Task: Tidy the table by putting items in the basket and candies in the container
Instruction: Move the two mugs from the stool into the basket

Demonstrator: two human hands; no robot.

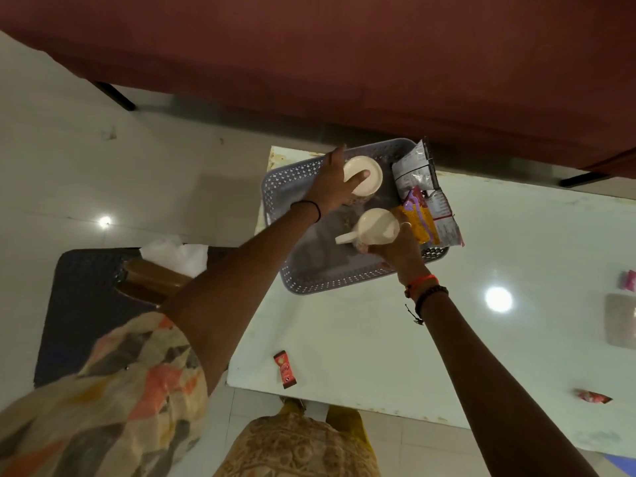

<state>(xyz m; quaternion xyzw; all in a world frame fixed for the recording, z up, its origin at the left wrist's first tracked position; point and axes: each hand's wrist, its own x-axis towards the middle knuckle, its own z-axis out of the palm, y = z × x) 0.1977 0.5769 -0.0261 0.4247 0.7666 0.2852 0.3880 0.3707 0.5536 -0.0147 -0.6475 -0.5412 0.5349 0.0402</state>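
Note:
A grey perforated basket (pixel 330 280) sits at the far left corner of the pale table (pixel 378 339). My left hand (pixel 332 184) grips a cream cup (pixel 366 175) inside the basket's far end. My right hand (pixel 399 249) holds a second cream cup (pixel 375 227) with a handle over the basket's middle. Several snack packets (pixel 423 197) lean against the basket's right side. A red candy (pixel 285 369) lies near the table's front edge, another red candy (pixel 592 396) at the right, and a pink candy (pixel 630 280) at the far right edge.
A greyish flat lid or container (pixel 621 325) lies at the table's right edge. A dark mesh stool (pixel 79 304) with a brown tissue box (pixel 155 280) stands left of the table. A maroon sofa (pixel 344 56) runs behind the table.

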